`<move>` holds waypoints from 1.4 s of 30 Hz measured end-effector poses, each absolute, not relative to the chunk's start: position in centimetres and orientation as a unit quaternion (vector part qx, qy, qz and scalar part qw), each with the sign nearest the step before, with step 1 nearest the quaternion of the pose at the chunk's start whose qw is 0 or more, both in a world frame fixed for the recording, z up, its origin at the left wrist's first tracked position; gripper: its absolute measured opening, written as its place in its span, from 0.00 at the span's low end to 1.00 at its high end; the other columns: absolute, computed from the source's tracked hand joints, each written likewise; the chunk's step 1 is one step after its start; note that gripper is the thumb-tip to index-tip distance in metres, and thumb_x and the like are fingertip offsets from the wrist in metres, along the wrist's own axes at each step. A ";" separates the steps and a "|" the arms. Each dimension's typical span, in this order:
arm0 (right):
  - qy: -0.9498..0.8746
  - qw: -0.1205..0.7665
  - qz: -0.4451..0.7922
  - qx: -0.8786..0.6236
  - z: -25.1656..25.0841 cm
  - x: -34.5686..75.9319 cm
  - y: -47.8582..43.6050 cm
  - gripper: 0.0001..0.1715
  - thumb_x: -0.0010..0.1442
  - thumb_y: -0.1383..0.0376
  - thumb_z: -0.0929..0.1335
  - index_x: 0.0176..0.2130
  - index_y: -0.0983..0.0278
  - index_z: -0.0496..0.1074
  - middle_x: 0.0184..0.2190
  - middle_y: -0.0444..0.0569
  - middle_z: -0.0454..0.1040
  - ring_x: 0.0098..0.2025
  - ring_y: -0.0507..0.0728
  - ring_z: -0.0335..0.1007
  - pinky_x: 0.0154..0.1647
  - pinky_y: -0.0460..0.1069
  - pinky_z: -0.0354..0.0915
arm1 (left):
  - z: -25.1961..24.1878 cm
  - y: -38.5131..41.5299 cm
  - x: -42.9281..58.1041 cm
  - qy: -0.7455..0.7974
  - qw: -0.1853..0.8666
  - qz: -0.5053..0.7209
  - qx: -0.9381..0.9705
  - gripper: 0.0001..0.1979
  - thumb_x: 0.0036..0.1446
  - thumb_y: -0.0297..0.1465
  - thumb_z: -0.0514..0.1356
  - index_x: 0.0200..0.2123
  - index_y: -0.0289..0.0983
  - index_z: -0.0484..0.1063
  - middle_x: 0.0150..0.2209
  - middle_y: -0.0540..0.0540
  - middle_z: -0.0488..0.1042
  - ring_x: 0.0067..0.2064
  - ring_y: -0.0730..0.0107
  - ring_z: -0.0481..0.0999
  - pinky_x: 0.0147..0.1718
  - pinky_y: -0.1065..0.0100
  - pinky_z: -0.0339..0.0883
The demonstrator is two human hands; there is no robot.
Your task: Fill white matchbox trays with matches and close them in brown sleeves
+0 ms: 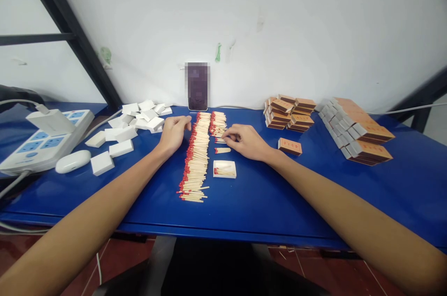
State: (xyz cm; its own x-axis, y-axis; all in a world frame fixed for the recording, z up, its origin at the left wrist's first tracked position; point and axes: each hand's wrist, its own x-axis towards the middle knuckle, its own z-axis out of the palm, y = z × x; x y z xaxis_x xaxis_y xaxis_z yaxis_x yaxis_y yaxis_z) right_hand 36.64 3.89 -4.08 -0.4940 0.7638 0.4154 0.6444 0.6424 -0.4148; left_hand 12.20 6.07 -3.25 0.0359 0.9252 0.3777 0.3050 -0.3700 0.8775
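A long row of red-headed matches (196, 156) runs down the middle of the blue table, heads to the left. My left hand (174, 134) lies by its upper left side, fingers loosely curled together and nothing visible in them. Right of that row is a shorter group of matches (218, 121). My right hand (246, 142) pinches at the lower end of this group, fingertips closed on matches; how many is hidden. A small separate bunch of matches (222, 150) lies just below. Nearer me sits an open white matchbox tray (228, 175) with a few matches inside.
White matchbox trays (120, 148) are heaped at left, near a power strip (49, 140) and a white rounded case (73, 161). Orange matchbox sleeves (289, 112), a single matchbox (290, 146) and stacked matchboxes (363, 128) occupy the right. A phone (198, 88) leans on the wall.
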 end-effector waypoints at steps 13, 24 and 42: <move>-0.854 0.294 0.112 -0.414 -4.0 36.6 3.8 0.10 0.57 0.68 0.66 0.35 0.64 0.77 0.24 0.42 0.66 0.26 0.50 0.59 0.30 0.47 0.53 | -3.3 6.1 12.2 0.468 0.308 0.512 0.652 0.19 0.55 0.39 0.55 0.16 0.36 0.65 0.14 0.54 0.50 0.18 0.77 0.51 0.20 0.68 0.44; -0.841 0.295 0.127 -0.436 -3.9 36.5 3.9 0.09 0.58 0.65 0.66 0.32 0.65 0.76 0.21 0.42 0.66 0.24 0.49 0.58 0.29 0.47 0.53 | -3.3 6.1 12.2 0.473 0.306 0.511 0.649 0.19 0.54 0.39 0.55 0.16 0.36 0.65 0.15 0.54 0.51 0.19 0.77 0.51 0.20 0.68 0.44; -0.828 0.282 0.153 -0.460 -3.8 36.3 3.9 0.09 0.58 0.63 0.66 0.32 0.64 0.74 0.19 0.40 0.64 0.22 0.49 0.56 0.28 0.47 0.51 | -3.2 5.9 12.4 0.477 0.312 0.510 0.644 0.18 0.54 0.40 0.55 0.16 0.36 0.65 0.14 0.54 0.50 0.19 0.77 0.49 0.20 0.68 0.43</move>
State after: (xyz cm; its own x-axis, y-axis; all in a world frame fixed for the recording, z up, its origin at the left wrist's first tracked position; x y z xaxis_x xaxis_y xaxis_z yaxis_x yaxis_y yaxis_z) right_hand 36.29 3.87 -3.81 -0.4173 0.8484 0.3257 0.6753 0.5293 -0.5137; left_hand 12.41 5.89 -3.19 0.0249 0.9323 0.3607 0.2962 -0.3515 0.8881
